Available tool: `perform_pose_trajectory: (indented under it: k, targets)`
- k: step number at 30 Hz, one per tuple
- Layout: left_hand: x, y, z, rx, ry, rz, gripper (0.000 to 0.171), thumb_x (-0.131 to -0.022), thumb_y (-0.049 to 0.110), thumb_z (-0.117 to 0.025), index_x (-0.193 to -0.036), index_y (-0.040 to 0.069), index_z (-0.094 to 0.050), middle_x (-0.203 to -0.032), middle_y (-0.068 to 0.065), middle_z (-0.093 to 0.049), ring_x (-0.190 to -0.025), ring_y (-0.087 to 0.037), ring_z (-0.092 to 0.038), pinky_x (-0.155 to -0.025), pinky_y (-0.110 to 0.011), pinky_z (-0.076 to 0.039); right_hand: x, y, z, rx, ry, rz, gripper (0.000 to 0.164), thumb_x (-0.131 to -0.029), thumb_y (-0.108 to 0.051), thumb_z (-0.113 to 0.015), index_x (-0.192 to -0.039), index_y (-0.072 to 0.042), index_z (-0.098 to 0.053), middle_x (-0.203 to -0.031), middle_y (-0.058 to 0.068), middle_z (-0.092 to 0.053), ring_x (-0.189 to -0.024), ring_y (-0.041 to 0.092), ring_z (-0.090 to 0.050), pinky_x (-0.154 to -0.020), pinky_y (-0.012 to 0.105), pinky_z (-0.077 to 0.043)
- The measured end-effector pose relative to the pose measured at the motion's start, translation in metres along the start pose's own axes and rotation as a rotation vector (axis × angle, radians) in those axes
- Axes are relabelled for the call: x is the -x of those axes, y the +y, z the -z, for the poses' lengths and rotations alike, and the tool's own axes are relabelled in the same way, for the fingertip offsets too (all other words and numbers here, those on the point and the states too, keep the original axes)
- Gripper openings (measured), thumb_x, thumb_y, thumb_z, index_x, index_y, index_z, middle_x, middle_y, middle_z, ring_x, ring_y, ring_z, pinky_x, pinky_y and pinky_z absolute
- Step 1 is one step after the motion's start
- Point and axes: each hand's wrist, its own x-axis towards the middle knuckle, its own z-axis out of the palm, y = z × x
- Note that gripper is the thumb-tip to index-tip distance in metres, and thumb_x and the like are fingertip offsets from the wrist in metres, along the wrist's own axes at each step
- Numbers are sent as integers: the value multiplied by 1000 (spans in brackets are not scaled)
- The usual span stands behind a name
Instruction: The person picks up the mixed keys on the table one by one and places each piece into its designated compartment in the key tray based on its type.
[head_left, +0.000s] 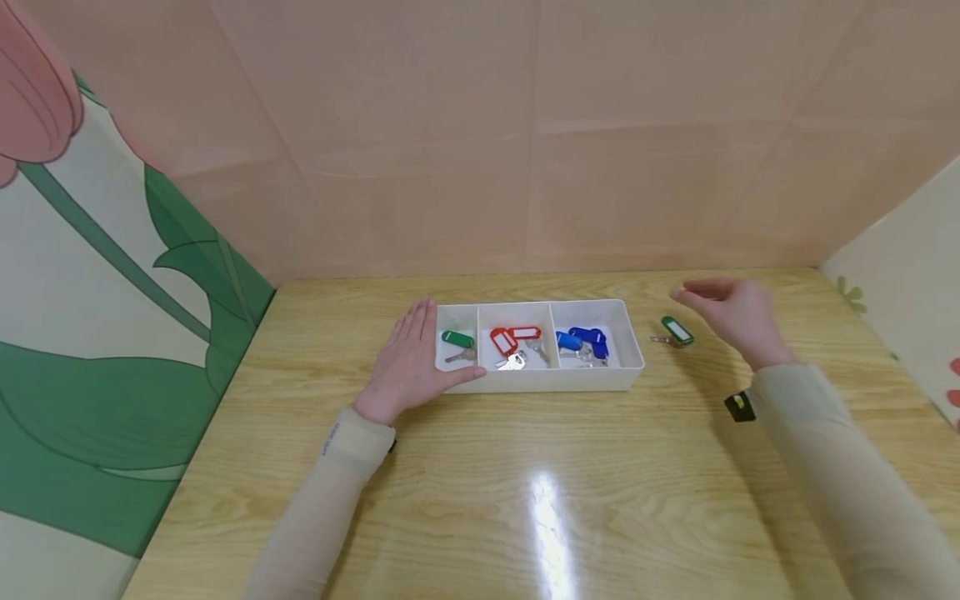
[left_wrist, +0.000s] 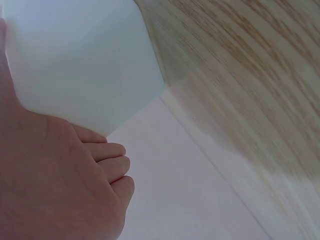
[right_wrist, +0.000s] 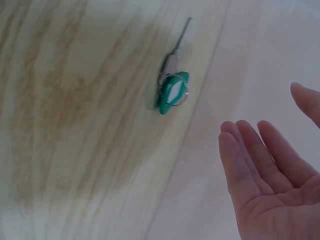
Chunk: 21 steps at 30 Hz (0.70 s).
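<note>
A white three-section tray (head_left: 525,381) sits on the wooden table. My left hand (head_left: 405,358) rests against its left end, fingers straight and thumb along the front wall. In the left wrist view the palm and fingers (left_wrist: 65,175) lie beside the white wall. Inside the left section is a key with a green tag (head_left: 457,339). Red-tagged keys (head_left: 504,342) occupy the middle section, blue-tagged keys (head_left: 588,337) the right one. A green-tagged key (head_left: 677,330) lies on the table right of the tray. Above and beyond it hovers my right hand (head_left: 731,317), holding nothing, thumb apart from fingers.
The wooden table (head_left: 465,492) meets a pinkish covered wall (head_left: 525,167) just behind the tray. A panel with painted green leaves (head_left: 112,400) borders the left side; a pale patterned wall (head_left: 907,308) stands at the right.
</note>
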Motion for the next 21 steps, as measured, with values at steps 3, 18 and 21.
perform_pose_trajectory:
  k: [3, 18, 21]
  targets:
    - [0, 1, 0, -2, -1, 1, 133, -78, 93, -43, -161, -4, -6, -168, -18, -4, -155, -28, -3, -124, -38, -2, 0, 3, -2, 2, -27, -13, 82, -93, -65, -61, -140, 3, -58, -142, 26, -55, -126, 42, -52, -102, 61, -41]
    - [1, 2, 1, -1, 8, -8, 133, -78, 94, -41, -161, -4, -7, -168, -20, -6, -154, -29, -4, -124, -39, -4, -2, 20, -6, 75, -75, -46, 76, -95, -59, -63, -135, 6, -61, -140, 30, -54, -126, 46, -49, -99, 62, -42]
    - [1, 1, 0, 3, 10, -7, 133, -78, 93, -42, -161, -4, -7, -168, -20, -6, -154, -29, -4, -124, -39, -5, -3, 22, -6, 84, -95, -54, 77, -94, -60, -64, -135, 5, -61, -141, 30, -53, -126, 46, -48, -98, 61, -43]
